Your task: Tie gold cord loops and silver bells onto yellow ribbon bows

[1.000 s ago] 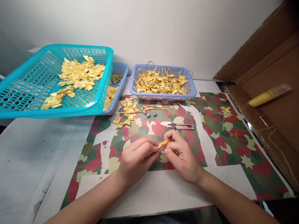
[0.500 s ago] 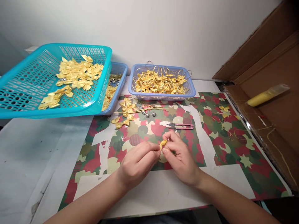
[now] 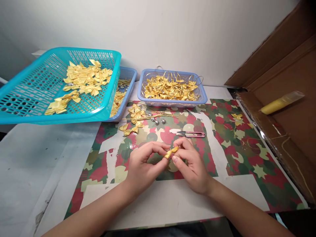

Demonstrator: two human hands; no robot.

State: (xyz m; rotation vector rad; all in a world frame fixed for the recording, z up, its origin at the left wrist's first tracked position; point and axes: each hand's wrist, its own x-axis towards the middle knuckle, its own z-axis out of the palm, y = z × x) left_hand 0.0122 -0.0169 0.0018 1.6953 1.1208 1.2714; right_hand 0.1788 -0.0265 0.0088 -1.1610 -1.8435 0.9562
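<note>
A small yellow ribbon bow (image 3: 168, 154) is between my two hands, over the middle of the patterned sheet. My right hand (image 3: 191, 164) pinches the bow's right part between thumb and fingers. At its left loop, my left hand (image 3: 145, 164) holds the bow lightly between thumb and fingertips, with the fingers curved and loose. Just beyond my hands lie pink-handled thread snips (image 3: 191, 134). Several loose bows (image 3: 136, 113), gold cords (image 3: 153, 116) and small silver bells (image 3: 156, 122) lie farther back on the sheet.
A turquoise basket (image 3: 112, 95) of yellow bows rests tilted over a blue basket (image 3: 130, 82) at left. Another blue basket (image 3: 172, 102), full of bows with gold cords, stands at the back. A cardboard box (image 3: 283, 75) with a yellow roll (image 3: 278, 103) borders the right side.
My left fingers have spread from a tight pinch, showing more of the bow, which now lies flatter. My right hand keeps its grip. The view has shifted slightly.
</note>
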